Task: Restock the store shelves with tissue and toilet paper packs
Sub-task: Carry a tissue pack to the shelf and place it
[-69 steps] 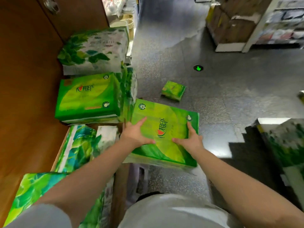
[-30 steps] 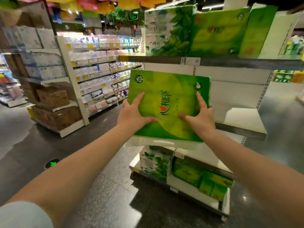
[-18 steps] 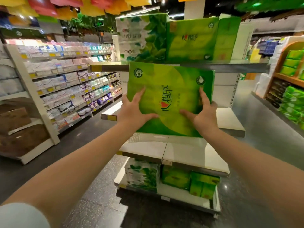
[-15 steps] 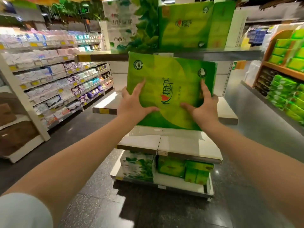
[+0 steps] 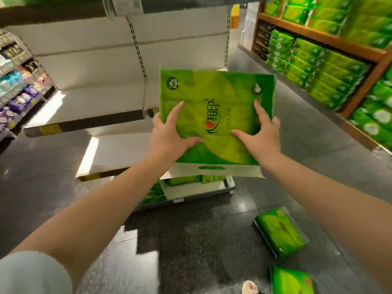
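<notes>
- While I face the white shelf unit (image 5: 118,66), its boards bare (lowest tier stocked),
- the green tissue pack (image 5: 214,115) is up at chest height before it,
- my left hand (image 5: 169,134) and right hand (image 5: 261,134) clamping its sides,
- two small packs (image 5: 280,232) on the floor.

A bright green tissue pack (image 5: 216,115) with a red heart logo and white bottom strip, before white shelves (image 5: 118,66) above a dark speckled floor (image 5: 191,240).
</notes>
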